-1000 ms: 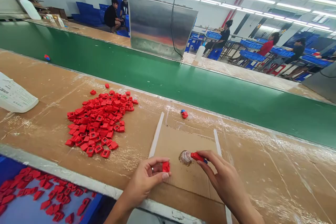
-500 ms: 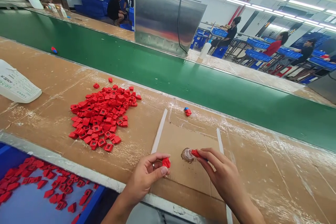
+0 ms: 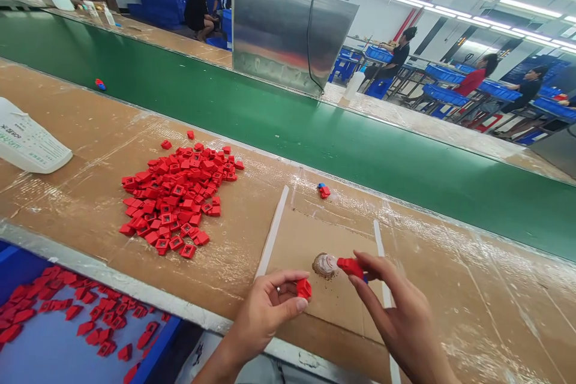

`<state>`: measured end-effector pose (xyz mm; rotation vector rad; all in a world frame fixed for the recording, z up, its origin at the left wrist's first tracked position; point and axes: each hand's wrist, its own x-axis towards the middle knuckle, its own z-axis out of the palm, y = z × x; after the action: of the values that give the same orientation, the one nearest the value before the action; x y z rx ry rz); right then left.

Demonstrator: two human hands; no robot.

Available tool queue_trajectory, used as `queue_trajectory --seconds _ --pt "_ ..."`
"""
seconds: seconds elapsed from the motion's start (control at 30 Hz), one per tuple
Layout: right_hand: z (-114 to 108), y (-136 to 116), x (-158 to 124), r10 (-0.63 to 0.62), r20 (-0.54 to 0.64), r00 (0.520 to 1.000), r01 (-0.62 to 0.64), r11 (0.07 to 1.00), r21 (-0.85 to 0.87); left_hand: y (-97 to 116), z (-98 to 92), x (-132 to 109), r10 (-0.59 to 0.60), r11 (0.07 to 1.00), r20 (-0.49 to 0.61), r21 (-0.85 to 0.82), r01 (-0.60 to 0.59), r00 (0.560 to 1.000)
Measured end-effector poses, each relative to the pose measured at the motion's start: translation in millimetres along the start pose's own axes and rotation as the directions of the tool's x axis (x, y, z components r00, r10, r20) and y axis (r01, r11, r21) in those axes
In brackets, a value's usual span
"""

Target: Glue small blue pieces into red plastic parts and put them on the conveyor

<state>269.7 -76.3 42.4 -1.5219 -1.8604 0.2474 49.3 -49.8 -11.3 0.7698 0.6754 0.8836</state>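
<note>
Between thumb and forefinger, my left hand (image 3: pixel 270 306) pinches a small red plastic block (image 3: pixel 304 288) with its hollow side partly showing. My right hand (image 3: pixel 396 297) grips a longer red plastic piece (image 3: pixel 350 267) with a bit of blue on its underside. That piece's tip is close to a whitish, round sticky-looking lump (image 3: pixel 324 264) on the cardboard sheet (image 3: pixel 297 240). Both hands are above this sheet, with the two red parts apart from each other. Left of them lies a heap of red blocks (image 3: pixel 180 192).
A green conveyor belt (image 3: pixel 270 120) runs behind the bench, carrying a red-and-blue piece (image 3: pixel 100 84). Another red-and-blue piece (image 3: pixel 324 191) lies near the belt's edge. A white bottle (image 3: pixel 31 141) lies at left. A blue bin (image 3: pixel 153 348) holds red parts. Several people sit farther back.
The red piece in my right hand has moved away from the whitish lump, rightward. My left hand has shifted right with its red block, closer to the right hand.
</note>
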Motion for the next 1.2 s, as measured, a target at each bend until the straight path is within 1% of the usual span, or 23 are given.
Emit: queue_trajectory --seconds 0.07,0.2,0.37,0.47,0.63,0.8,0.97,1.07,1.2 --pt "8 -9 -9 0.078 -0.024 0.997 -0.074 0.988 0.132 1 -1.5 -1 -0.024 0.999 0.024 -0.022 0.025 0.999" --pt "29 -23 -27 0.19 0.041 0.981 -0.191 0.904 0.384 0 -3.5 -2 -0.031 0.998 0.047 -0.045 0.033 0.998" --pt "45 -25 -41 0.292 0.096 0.952 -0.297 0.797 0.526 -2 -3.9 -4 -0.035 0.999 0.044 -0.037 0.037 0.998" --pt "49 -23 -45 0.303 0.109 0.947 -0.313 0.784 0.537 0 -2.9 -4 -0.049 0.998 0.035 -0.04 0.05 0.998" --pt "50 -24 -44 0.288 0.067 0.955 -0.282 0.82 0.498 3 -0.9 -4 -0.044 0.999 0.014 -0.031 0.044 0.999" --pt "49 -28 -40 0.248 0.039 0.968 -0.237 0.85 0.471 1 -1.1 -2 -0.051 0.998 0.019 -0.037 0.051 0.999" --pt "48 -33 -37 0.211 0.083 0.974 -0.226 0.862 0.454 3 0.0 -3 -0.051 0.998 0.009 -0.03 0.052 0.999" --pt "50 -32 -37 0.194 0.104 0.975 -0.22 0.868 0.444 4 1.0 -4 -0.04 0.999 -0.007 -0.007 0.04 0.999" --pt "52 -27 -36 0.127 0.124 0.984 -0.169 0.886 0.432 3 3.0 -4 -0.03 0.999 -0.029 0.037 0.031 0.999"
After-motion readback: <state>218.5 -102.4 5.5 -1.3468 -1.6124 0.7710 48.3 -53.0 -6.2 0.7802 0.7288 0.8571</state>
